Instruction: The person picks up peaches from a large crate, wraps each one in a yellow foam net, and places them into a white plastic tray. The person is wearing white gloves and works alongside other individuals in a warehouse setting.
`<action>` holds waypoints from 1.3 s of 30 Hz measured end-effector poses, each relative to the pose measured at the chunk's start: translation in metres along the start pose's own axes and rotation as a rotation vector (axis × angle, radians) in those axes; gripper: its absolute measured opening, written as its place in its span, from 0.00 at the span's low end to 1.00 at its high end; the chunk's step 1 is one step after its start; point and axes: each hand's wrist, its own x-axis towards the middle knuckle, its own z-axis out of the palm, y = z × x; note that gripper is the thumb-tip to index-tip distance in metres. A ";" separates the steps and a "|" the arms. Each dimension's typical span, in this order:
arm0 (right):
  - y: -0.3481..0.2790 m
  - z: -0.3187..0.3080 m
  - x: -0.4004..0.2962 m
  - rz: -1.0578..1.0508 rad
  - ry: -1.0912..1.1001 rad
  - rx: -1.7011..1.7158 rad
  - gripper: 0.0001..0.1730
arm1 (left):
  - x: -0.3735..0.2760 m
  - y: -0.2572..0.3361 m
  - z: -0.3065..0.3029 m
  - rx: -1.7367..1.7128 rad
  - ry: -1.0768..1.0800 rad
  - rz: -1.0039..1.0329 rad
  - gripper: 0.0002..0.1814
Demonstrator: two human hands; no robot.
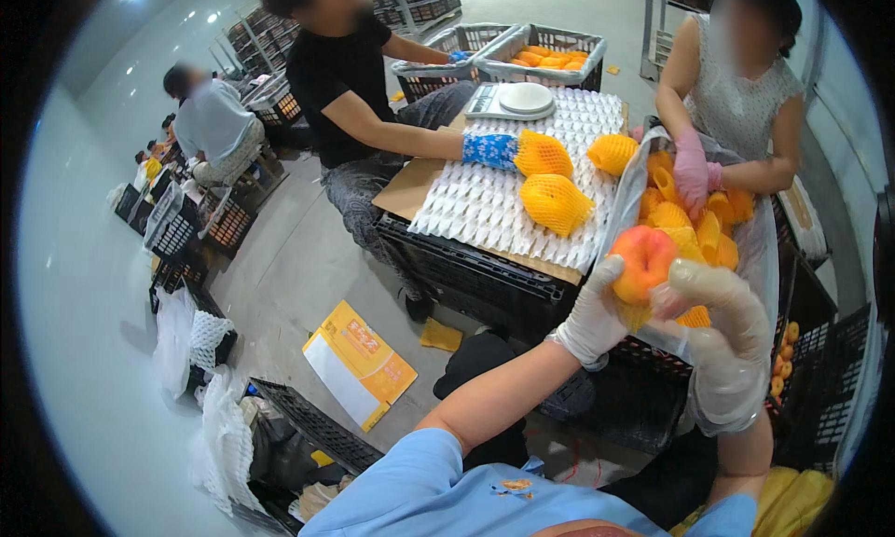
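My left hand [594,320], in a thin whitish glove, holds a red and orange peach [642,263], its dimpled side facing up. Yellow foam net [635,316] shows beneath the fruit. On the right, my right hand [731,334] wears a loose clear plastic glove over it; its curled fingertips are at the fruit's right side, and whether they grip it is unclear. Just beyond both hands stands a lined crate [629,180] containing several yellow foam nets [675,222], some partly hidden by my hands.
Net-wrapped fruits [556,203] and a scale [510,101] lie on white foam netting [461,194] over stacked crates. A co-worker's blue-gloved hand [489,150] touches one fruit; another's pink-gloved hand [691,170] reaches into the lined crate. A printed carton sheet [360,366] lies on the floor.
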 end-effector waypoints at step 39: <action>0.131 -0.026 -0.076 0.444 0.346 1.005 0.56 | -0.004 -0.039 0.000 0.546 0.181 0.150 0.29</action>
